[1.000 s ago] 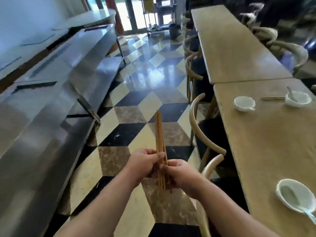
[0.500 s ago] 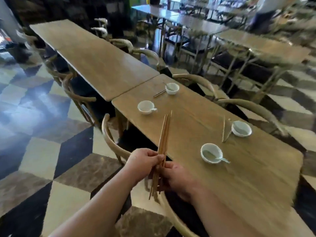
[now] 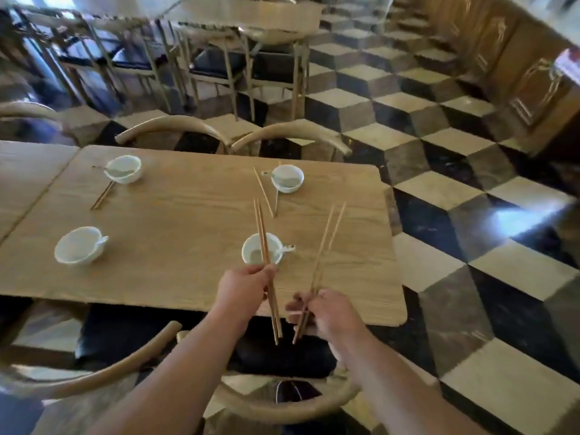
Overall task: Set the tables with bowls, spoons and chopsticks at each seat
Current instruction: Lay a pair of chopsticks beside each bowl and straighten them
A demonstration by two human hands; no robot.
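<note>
My left hand (image 3: 243, 290) grips a bundle of wooden chopsticks (image 3: 263, 240) that cross in front of the near right bowl (image 3: 263, 252), which holds a spoon. My right hand (image 3: 326, 310) holds a separate pair of chopsticks (image 3: 329, 238) angled up over the wooden table (image 3: 188, 224), right of that bowl. The near left bowl (image 3: 78, 245) has a spoon and no chopsticks beside it. The far left bowl (image 3: 123, 168) has chopsticks (image 3: 103, 194) by it. The far right bowl (image 3: 287, 178) has chopsticks (image 3: 263, 192) lying splayed next to it.
Curved wooden chair backs stand at the near edge (image 3: 94, 372) and the far edge (image 3: 292, 135) of the table. A second table (image 3: 22, 171) butts against it on the left. More chairs (image 3: 219, 61) and checkered floor (image 3: 470, 246) lie behind and to the right.
The view has swung right to face the table squarely. The single bundle of chopsticks has split: my right hand now holds a pair apart from those in my left hand.
</note>
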